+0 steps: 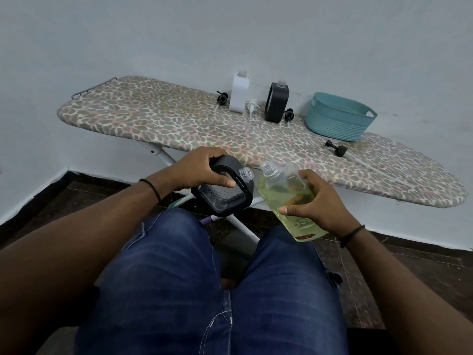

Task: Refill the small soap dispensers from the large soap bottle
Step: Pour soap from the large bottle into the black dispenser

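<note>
Pouring has not begun: left hand [199,170] grips an uncapped black dispenser [225,193] over the lap, right hand [320,203] grips the open yellow soap bottle [286,198], necks nearly touching. White dispenser [239,94] and second black dispenser [277,103] wait uncapped on the ironing board [179,124], fill levels unclear

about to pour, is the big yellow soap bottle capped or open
Open. The large soap bottle, gripped in the right hand, shows a bare threaded neck with no cap, tilted toward the black dispenser.
</note>
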